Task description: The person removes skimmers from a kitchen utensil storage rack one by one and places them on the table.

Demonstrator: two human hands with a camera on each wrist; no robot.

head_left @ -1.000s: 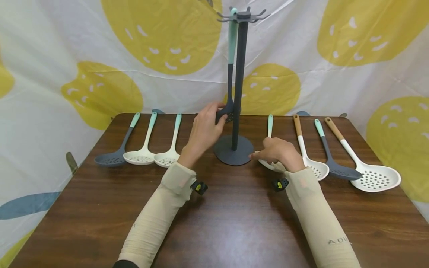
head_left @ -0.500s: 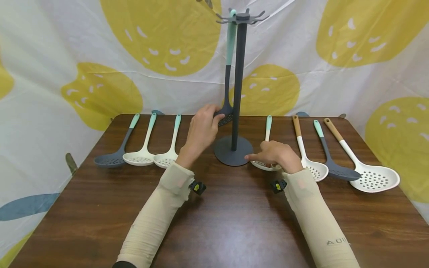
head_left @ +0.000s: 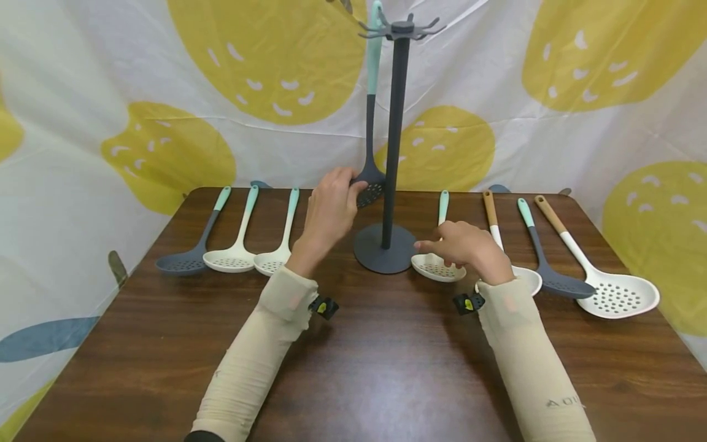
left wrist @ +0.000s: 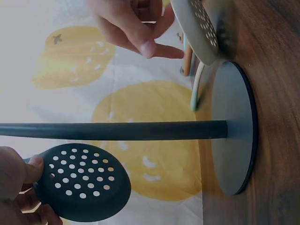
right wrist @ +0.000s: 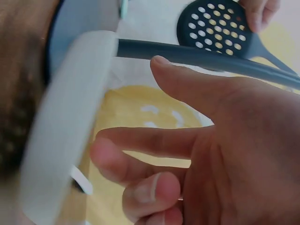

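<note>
A dark grey skimmer (head_left: 370, 126) with a mint handle stands upright left of the dark utensil stand's post (head_left: 394, 135). My left hand (head_left: 330, 205) pinches its perforated head (left wrist: 93, 206) between thumb and fingers. The handle's top reaches above the stand's hooks (head_left: 402, 28), overlapping one in the head view. On the right, my right hand (head_left: 466, 247) hovers over a white skimmer (head_left: 437, 270) with a mint handle tip. Its thumb points toward the stand and its other fingers are loosely bent, holding nothing, as the right wrist view shows.
On the left of the brown table (head_left: 375, 356) lie a grey skimmer (head_left: 185, 261) and two white ones (head_left: 229, 259). Farther right are a wooden-tipped white one (head_left: 490, 209), a grey one (head_left: 563, 279) and a large white one (head_left: 618, 294). A lemon-print cloth (head_left: 304, 147) hangs behind.
My left hand has brought the grey skimmer left, away from the post, and its handle top has risen from hook level to above the hooks. My right hand has drawn slightly up and right.
</note>
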